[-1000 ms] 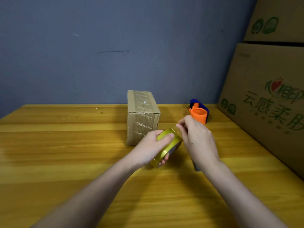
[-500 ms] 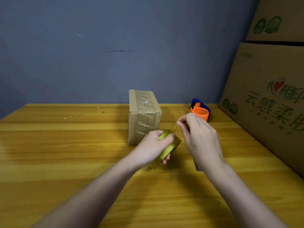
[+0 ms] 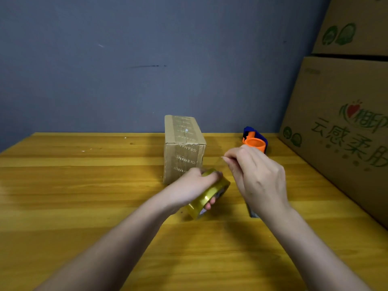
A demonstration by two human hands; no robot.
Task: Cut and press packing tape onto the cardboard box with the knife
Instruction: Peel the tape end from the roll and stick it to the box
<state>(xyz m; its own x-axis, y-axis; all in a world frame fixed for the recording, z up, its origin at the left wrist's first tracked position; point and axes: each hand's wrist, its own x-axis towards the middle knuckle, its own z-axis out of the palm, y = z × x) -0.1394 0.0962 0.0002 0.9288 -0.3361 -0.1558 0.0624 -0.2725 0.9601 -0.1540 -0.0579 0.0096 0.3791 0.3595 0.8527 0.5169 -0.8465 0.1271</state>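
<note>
A small cardboard box (image 3: 184,148), taped over its top and front, stands upright at the middle of the wooden table (image 3: 84,196). Just in front of it my left hand (image 3: 195,183) grips a roll of clear yellowish packing tape (image 3: 210,196), tilted on edge above the table. My right hand (image 3: 256,177) is raised to the right of the roll and pinches the free end of the tape (image 3: 223,159), a thin clear strip stretched up from the roll. A dark object (image 3: 253,213), perhaps the knife, lies on the table mostly hidden under my right wrist.
An orange and blue tape dispenser (image 3: 255,141) sits at the back right, behind my right hand. Large printed cardboard cartons (image 3: 340,127) are stacked along the table's right side. A grey wall closes off the far edge.
My right hand has lifted up and to the right, drawing the tape end away from the roll. My left hand has kept its hold on the roll.
</note>
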